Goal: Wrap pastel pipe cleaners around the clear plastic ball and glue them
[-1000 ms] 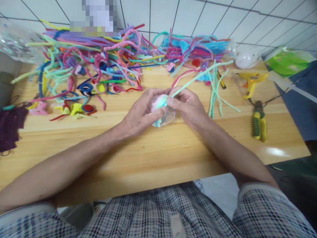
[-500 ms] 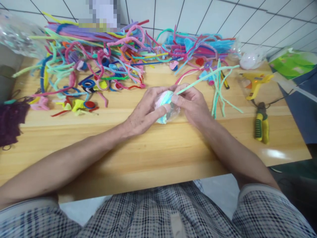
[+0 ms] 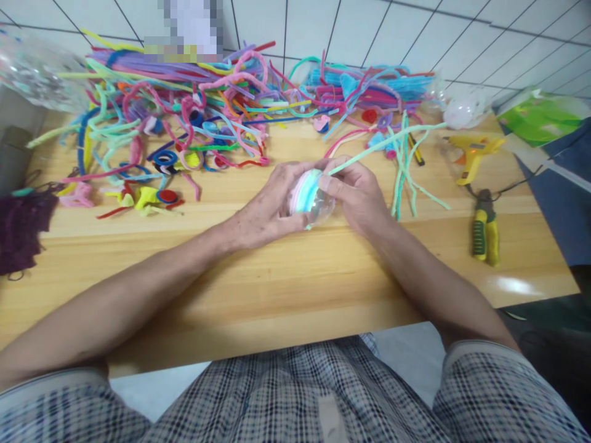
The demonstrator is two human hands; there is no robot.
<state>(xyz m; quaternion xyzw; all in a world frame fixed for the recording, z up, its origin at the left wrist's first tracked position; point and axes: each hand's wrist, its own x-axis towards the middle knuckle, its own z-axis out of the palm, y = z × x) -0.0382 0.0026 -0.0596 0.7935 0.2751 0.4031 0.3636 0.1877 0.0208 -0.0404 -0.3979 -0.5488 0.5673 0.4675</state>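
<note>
A clear plastic ball (image 3: 324, 206) is held over the middle of the wooden table, wrapped partway round with pink, blue and green fuzzy bands (image 3: 306, 192). My left hand (image 3: 277, 200) grips it from the left, thumb along its lower front and fingers behind. With thumb and forefinger, my right hand (image 3: 353, 187) pinches a light green pipe cleaner (image 3: 392, 139) against the ball's upper right. The long free end of that strip sticks out to the upper right. Several loose green pipe cleaners (image 3: 406, 175) lie just right of my right hand.
Tangled coloured pipe cleaners (image 3: 184, 117) and bundles cover the table's back. To the right lie a yellow glue gun (image 3: 475, 154), pliers (image 3: 484, 231) and a cutter (image 3: 418, 152). Another clear ball (image 3: 459, 114) sits at the back right, a dark purple fringed thing (image 3: 23, 227) far left.
My left thumb has slid down the ball's front, uncovering more of the coloured bands. The right hand keeps its pinch in nearly the same spot.
</note>
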